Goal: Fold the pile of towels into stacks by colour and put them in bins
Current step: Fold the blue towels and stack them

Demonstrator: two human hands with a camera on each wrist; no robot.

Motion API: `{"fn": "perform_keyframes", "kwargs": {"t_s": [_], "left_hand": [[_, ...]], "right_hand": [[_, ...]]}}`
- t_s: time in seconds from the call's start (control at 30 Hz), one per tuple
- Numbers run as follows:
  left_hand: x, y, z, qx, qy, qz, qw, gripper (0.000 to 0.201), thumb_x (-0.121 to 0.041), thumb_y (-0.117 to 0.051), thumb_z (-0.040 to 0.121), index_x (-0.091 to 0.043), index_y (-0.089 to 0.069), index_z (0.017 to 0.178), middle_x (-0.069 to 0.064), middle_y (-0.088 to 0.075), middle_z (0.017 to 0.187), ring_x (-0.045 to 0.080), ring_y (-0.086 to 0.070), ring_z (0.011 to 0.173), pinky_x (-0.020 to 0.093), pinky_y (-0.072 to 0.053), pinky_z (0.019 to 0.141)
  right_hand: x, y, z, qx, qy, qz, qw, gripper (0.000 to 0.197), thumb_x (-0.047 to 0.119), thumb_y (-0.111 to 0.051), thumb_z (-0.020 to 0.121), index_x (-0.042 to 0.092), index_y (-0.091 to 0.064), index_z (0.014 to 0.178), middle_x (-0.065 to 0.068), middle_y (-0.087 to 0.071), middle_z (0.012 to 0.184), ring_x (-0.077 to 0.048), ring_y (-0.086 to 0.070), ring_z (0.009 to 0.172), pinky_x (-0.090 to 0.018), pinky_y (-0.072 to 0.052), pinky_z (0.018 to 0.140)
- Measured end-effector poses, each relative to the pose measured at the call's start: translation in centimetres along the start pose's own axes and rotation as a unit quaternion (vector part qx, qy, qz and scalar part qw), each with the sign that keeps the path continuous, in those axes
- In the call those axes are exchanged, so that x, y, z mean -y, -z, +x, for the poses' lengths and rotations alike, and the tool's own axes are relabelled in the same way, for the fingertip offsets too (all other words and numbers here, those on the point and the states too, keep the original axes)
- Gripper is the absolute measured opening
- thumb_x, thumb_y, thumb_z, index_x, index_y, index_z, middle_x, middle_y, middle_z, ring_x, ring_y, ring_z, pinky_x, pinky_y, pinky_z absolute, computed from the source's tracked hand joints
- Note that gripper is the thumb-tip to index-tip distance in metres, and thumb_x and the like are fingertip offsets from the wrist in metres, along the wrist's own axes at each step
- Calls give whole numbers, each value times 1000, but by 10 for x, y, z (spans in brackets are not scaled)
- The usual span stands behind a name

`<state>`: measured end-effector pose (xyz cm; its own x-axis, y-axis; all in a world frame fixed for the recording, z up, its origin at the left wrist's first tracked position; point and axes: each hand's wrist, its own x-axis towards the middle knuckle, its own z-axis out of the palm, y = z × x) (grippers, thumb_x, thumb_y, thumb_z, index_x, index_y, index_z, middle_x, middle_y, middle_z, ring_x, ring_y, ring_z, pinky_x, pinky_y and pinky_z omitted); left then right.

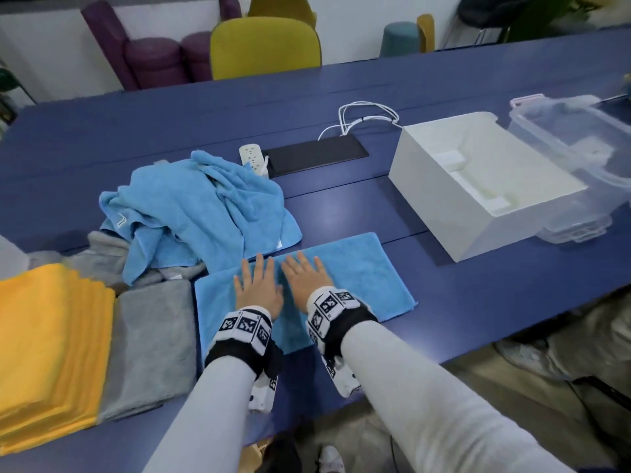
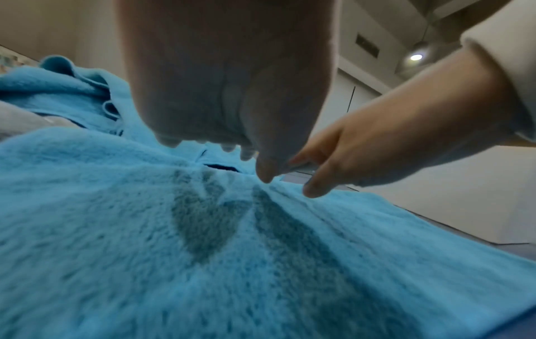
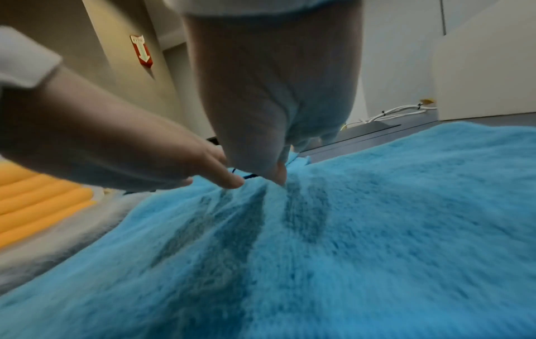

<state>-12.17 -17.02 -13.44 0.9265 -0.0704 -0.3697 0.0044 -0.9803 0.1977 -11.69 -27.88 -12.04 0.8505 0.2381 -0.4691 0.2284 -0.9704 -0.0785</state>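
Observation:
A folded blue towel [image 1: 362, 278] lies flat on the blue table [image 1: 341, 206] in front of me. Both hands rest palm down on it, side by side, fingers straight: my left hand [image 1: 257, 285] on its left half and my right hand [image 1: 305, 276] at its middle. The wrist views show the same blue towel [image 2: 174, 240] [image 3: 377, 229] under the flat palms, with the left hand [image 2: 229, 96] and right hand [image 3: 275, 96] close together. Behind lies a crumpled pile of blue towels [image 1: 201, 206] over grey ones [image 1: 106, 250]. A folded grey stack [image 1: 150, 343] and an orange stack [image 1: 51, 346] sit at the left.
A white open box [image 1: 478, 192] stands at the right, with a clear plastic bin [image 1: 580, 138] beside it. A black pad [image 1: 316, 155], a power strip [image 1: 252, 158] and white cable [image 1: 365, 114] lie at mid table. Chairs stand beyond the far edge.

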Motion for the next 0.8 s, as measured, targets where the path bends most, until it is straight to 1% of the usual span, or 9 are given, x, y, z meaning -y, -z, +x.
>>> {"fn": "perform_keyframes", "kwargs": {"t_s": [0.17, 0.27, 0.37, 0.43, 0.53, 0.57, 0.63, 0.7, 0.8], "left_hand": [[37, -13, 13, 62, -10, 2, 998, 75, -56, -30, 94, -25, 10, 149, -6, 20, 156, 20, 17, 144, 45, 6, 116], [69, -15, 5, 34, -5, 1, 999, 85, -66, -31, 88, -26, 15, 147, -7, 22, 155, 17, 19, 144, 42, 10, 117], [76, -8, 1, 34, 13, 6, 999, 89, -69, -31, 86, -25, 17, 147, -4, 23, 155, 19, 19, 144, 45, 9, 117], [59, -4, 3, 40, 14, 16, 999, 94, -76, -25, 82, -23, 14, 148, 0, 22, 155, 24, 20, 144, 47, 10, 117], [12, -8, 6, 41, -45, 52, 997, 110, -85, -3, 59, -23, 12, 148, 1, 23, 155, 26, 21, 143, 48, 10, 114], [-2, -12, 5, 53, -63, 57, 995, 106, -84, -9, 64, -23, 12, 148, 1, 23, 155, 26, 21, 143, 48, 10, 114], [-19, -22, -1, 80, -71, 52, 993, 91, -69, -31, 85, -21, 14, 148, 1, 23, 155, 26, 22, 143, 49, 9, 115], [-17, -28, -7, 75, -54, 33, 995, 89, -62, -37, 89, -22, 15, 148, -1, 24, 155, 25, 21, 143, 48, 9, 115], [8, -31, -17, 49, -15, 16, 999, 92, -70, -35, 84, -25, 14, 148, -5, 23, 155, 23, 19, 144, 47, 8, 115]], "right_hand": [[-38, -8, 13, 26, -7, 70, 997, 61, 35, -29, 101, 22, 4, 151, 7, 11, 159, -16, 9, 147, -45, 1, 119], [-95, -9, 1, 7, -95, 97, 991, 65, 45, -25, 100, 22, 7, 151, 7, 12, 158, -16, 10, 147, -43, 2, 118], [-135, -4, -11, 29, -163, 89, 982, 66, 47, -24, 100, 21, 8, 151, 7, 13, 158, -18, 11, 147, -44, 3, 118], [-129, 0, -8, 21, -168, 29, 985, 62, 40, -24, 101, 17, 7, 151, 4, 12, 159, -20, 13, 146, -45, 6, 117], [-79, 2, 0, -23, -113, -37, 993, 63, 21, -31, 100, 14, 6, 151, 1, 12, 159, -22, 14, 146, -48, 6, 117], [-59, -1, -1, -18, -83, -29, 996, 69, 23, -37, 98, 14, 6, 151, 1, 13, 159, -22, 14, 146, -48, 6, 117], [-33, -13, -8, 23, -51, 14, 998, 80, 34, -47, 95, 16, 9, 150, 3, 15, 158, -20, 14, 146, -46, 6, 118], [-31, -29, -16, 23, -56, 56, 997, 73, 33, -40, 98, 19, 10, 150, 6, 16, 158, -18, 13, 146, -44, 4, 118], [-55, -45, -30, -9, -67, 79, 995, 58, 31, -22, 103, 21, 9, 150, 7, 15, 158, -18, 11, 147, -43, 3, 118]]}}
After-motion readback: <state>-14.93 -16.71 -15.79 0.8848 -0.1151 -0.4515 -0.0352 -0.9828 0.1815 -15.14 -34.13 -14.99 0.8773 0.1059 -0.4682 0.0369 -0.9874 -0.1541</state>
